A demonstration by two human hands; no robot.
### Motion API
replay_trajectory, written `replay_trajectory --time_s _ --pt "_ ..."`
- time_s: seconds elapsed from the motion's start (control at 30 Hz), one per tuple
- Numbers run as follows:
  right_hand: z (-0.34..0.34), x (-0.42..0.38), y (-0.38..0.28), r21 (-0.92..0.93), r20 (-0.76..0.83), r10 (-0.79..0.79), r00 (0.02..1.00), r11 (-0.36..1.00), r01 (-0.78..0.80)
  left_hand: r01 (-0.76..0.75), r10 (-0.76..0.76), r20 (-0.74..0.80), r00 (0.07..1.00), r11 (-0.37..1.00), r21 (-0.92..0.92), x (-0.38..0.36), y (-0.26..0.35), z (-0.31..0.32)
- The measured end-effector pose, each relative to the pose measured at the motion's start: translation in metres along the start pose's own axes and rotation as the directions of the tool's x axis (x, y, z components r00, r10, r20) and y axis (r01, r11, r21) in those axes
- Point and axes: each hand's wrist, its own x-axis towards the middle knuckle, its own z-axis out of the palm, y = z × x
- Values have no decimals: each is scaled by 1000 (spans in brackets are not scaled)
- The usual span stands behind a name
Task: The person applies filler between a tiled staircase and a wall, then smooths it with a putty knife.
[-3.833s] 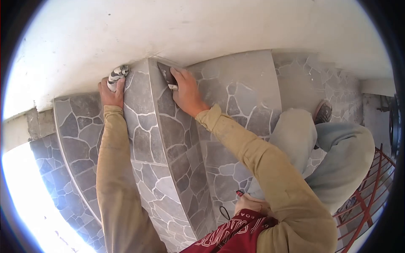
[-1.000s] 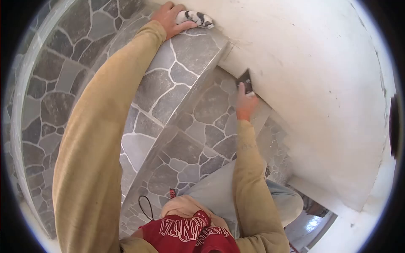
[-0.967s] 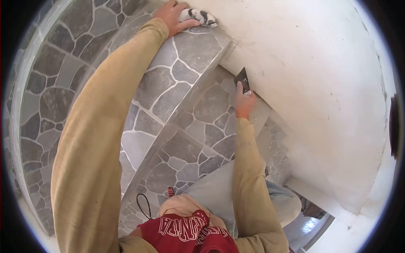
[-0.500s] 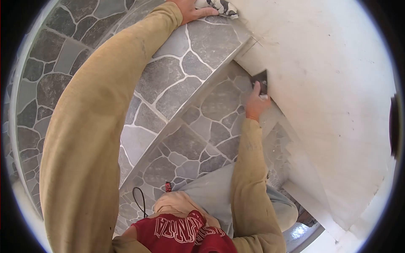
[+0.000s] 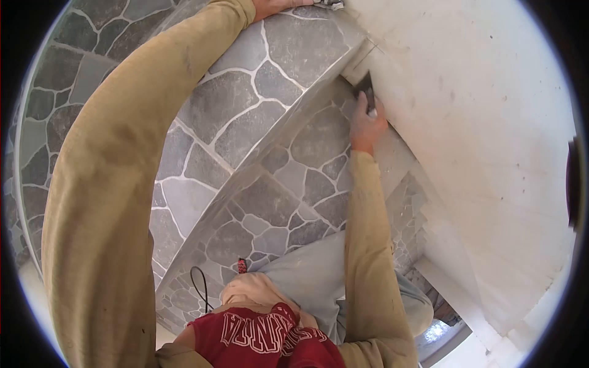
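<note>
At the top edge, my left hand [image 5: 274, 7] lies on the upper stone-patterned step [image 5: 307, 46], partly cut off by the frame. Its fingers reach to a crumpled black-and-white cloth [image 5: 329, 4]; the grip itself is out of sight. My right hand [image 5: 369, 127] is closed on a dark flat scraper [image 5: 364, 92], held where the lower step [image 5: 319, 138] meets the white wall [image 5: 466, 122]. The scraper's blade points up toward the inner corner below the step's edge.
A pale nosing edge [image 5: 245, 161] runs diagonally between the steps. Near my knees are a thin black cord loop [image 5: 200, 288] and a small red patterned object [image 5: 242, 265]. Further stairs [image 5: 438, 282] drop away at the lower right.
My right hand and the scraper have moved up along the wall joint toward the corner. My left hand and the cloth sit higher in view, more cut off by the top edge.
</note>
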Motion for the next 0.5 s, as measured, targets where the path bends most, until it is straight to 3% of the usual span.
replay_trajectory --time_s 0.07,0.27,0.33,0.5 --pt "9 2 -2 -23 37 -103 994 994 104 8 -7 15 1000 1000 -9 2 0 -3" --pt "-11 -4 3 92 -55 145 988 986 -139 26 -25 -10 1000 999 20 0 -2 4" --pt "10 -1 3 49 -28 -11 1000 999 13 29 -29 -15 999 999 -29 0 -3 4" --pt "28 -2 -18 142 17 13 1000 990 -15 18 -18 4 1000 1000 6 -2 2 -2"
